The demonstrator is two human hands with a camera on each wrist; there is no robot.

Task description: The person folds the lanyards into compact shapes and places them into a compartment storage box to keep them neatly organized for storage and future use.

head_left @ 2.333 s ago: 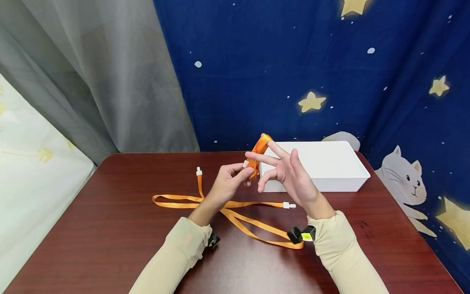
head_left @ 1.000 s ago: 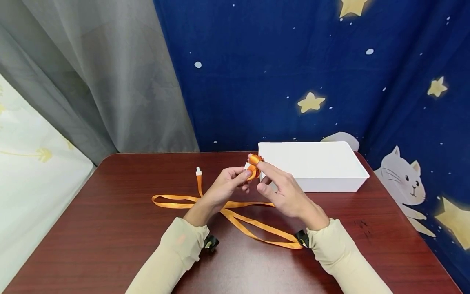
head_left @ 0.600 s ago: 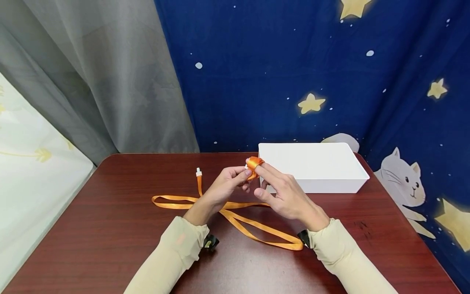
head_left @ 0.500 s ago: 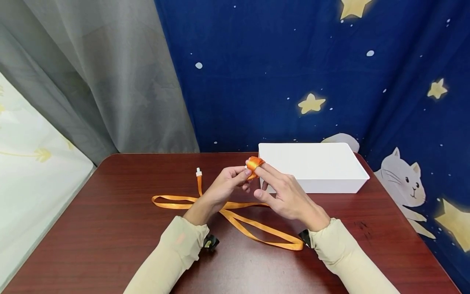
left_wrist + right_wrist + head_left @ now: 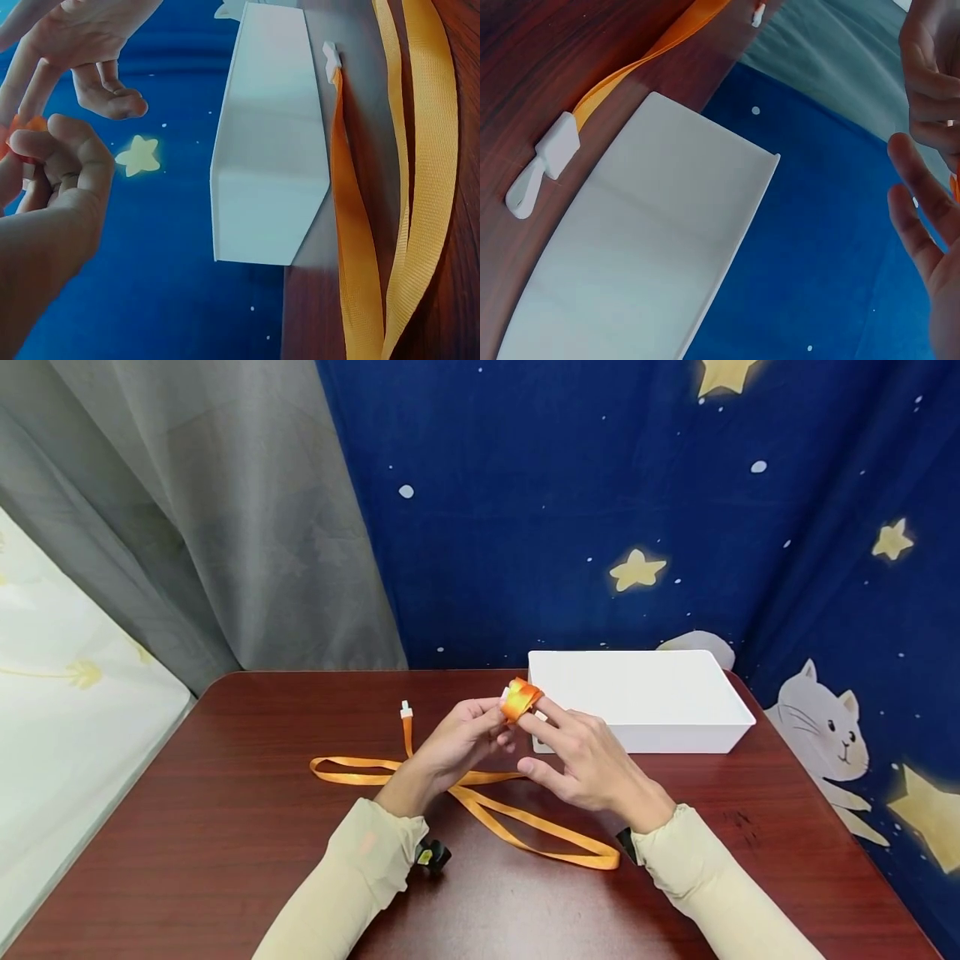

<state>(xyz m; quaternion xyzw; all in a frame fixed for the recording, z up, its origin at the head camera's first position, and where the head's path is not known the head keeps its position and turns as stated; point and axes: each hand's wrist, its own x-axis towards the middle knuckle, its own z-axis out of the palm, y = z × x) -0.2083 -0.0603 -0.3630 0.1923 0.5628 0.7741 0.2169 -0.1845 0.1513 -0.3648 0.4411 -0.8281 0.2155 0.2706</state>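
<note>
The left hand (image 5: 468, 735) pinches a small wound coil (image 5: 519, 697) of orange ribbon just in front of the near-left corner of the white box (image 5: 645, 697), its fingers curled round the roll. The right hand (image 5: 581, 760) is beside it, fingers mostly straight and spread, its fingertips against the coil's near side; it presses rather than grips.

Judging by how things lie, only a short stretch is wound so far. Most of the ribbon (image 5: 480, 793) lies loose on the surface (image 5: 225, 827), left of and in front of the box, in long loops that cross under the wrists and reach toward the near edge. A white end clip (image 5: 406, 709) rests left of the box, unwound. The box appears empty from the wrist view, so winding the rest is still to do.
</note>
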